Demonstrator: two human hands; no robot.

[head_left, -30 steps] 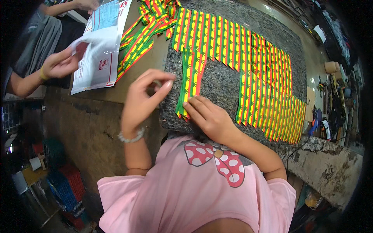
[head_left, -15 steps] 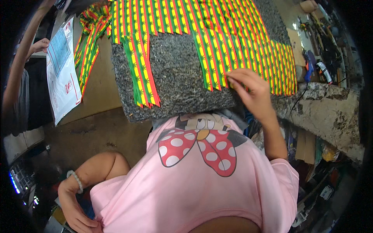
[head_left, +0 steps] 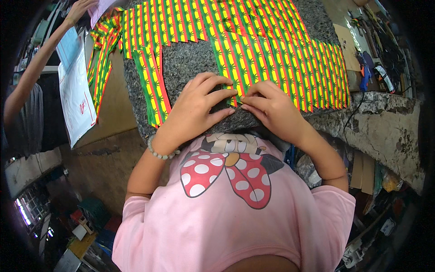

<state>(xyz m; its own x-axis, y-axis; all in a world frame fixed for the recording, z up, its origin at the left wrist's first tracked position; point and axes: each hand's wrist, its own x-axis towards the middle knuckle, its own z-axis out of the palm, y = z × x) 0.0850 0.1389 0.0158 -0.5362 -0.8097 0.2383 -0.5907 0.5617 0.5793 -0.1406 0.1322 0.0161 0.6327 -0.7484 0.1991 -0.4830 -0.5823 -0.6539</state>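
two hands (head_left: 192, 106) (head_left: 282, 109) at one striped strip (head_left: 228, 64), right in a pinch, left's hold unclear

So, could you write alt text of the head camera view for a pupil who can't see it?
A person's left hand and right hand are close together at the lower ends of green, yellow and red patterned strips on a dark speckled slab. At left, another person's arm shows near a white package.

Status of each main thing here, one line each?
Laid strips: side by side, ends jagged.
Loose strips: bunched.
Speckled slab: partly covered by strips.
White package: sealed or open unclear.
Left hand: half-open at strip ends.
Right hand: curled at strip ends, grip unclear.
Bracelet: on left wrist.
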